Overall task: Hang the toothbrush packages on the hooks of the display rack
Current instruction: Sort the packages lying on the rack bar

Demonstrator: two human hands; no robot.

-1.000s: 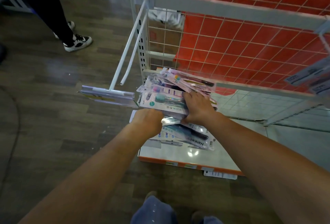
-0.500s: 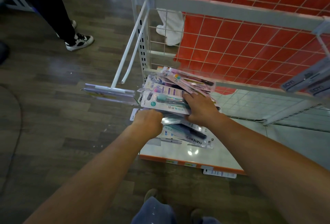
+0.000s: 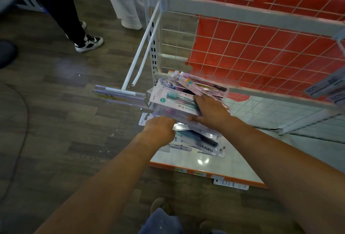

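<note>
At six o'clock, the left hand [image 3: 158, 129] curls its fingers under the near edge of a stack of clear-and-pink plastic toothbrush packages [image 3: 179, 103]; the right hand [image 3: 211, 110] lies on top, thumb wrapped round the stack's side. Below them, more packages lie on the white, orange-edged base shelf [image 3: 233, 166], one reading "Hane". At eleven o'clock, the white double-wire metal hook [image 3: 141, 47] with a clear label holder juts from the white wire-grid display rack [image 3: 242, 15]. At two o'clock hang grey packages [image 3: 324, 86], lettering unclear.
</note>
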